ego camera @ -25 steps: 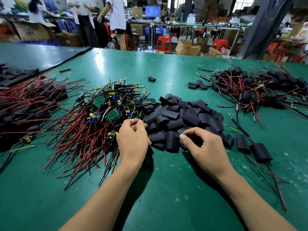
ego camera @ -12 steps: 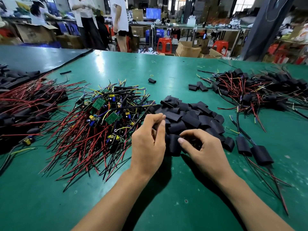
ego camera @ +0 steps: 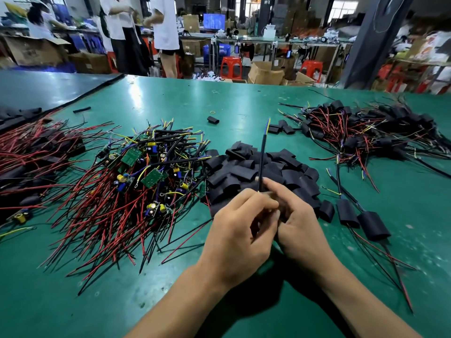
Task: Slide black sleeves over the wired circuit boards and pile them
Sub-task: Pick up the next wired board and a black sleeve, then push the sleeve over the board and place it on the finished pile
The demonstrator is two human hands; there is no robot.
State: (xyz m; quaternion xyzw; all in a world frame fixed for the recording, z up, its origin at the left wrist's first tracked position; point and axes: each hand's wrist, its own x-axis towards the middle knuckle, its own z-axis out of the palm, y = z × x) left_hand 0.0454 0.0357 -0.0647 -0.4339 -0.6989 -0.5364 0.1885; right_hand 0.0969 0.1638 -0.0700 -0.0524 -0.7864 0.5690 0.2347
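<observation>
At the far left edge of the green tabletop (ego camera: 244,98) lies a heap of red wires (ego camera: 36,154) mixed with black covers. Just right of it sprawls a bigger tangle of bare circuit boards (ego camera: 136,172), green with yellow and blue parts, their red and black wires fanning toward the near edge. The far side of this tangle touches the pile of loose black sleeves (ego camera: 234,167) in the middle. One stray sleeve (ego camera: 213,120) lies alone farther back.

In front of the sleeve pile the two hands meet. The left hand (ego camera: 239,232) has its fingers curled, and their tips pinch the base of a black cable (ego camera: 262,157). The cable stands almost upright over the sleeve pile, with blue and yellow wire ends at its top. The right hand (ego camera: 302,230) presses against the left with its fingers also curled. Something dark shows between its thumb and fingers, but it is too blurred to tell what the hand grips. Whatever hangs at the cable's lower end is hidden by the hands.

Just right of the right hand lie two sleeved boards (ego camera: 346,213), side by side, with their wires trailing toward the near edge. A few flat sleeves (ego camera: 283,128) sit farther back. At the far right spreads the pile of finished boards (ego camera: 366,132), black sleeves among red, black and yellow wires.
</observation>
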